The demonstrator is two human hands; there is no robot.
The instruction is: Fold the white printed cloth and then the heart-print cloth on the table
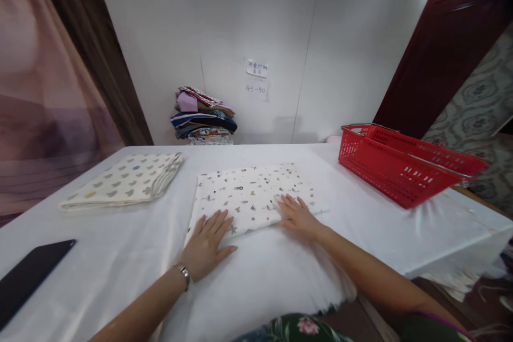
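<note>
A white cloth with small printed figures [256, 192] lies folded into a flat rectangle at the middle of the table. My left hand [206, 246] rests on its near left corner, palm down, with the fingers spread. On the cloth's near right part lies my right hand [298, 217], also palm down with its fingers apart. Neither hand grips anything. A second folded cloth, cream with grey shapes [130, 179], sits flat to the left, apart from the first.
A red plastic basket [385, 165] stands at the right of the white-covered table [128, 267]. A dark phone or tablet [32, 275] lies at the left front. Several folded fabrics [204, 117] are stacked behind the far edge, by the wall.
</note>
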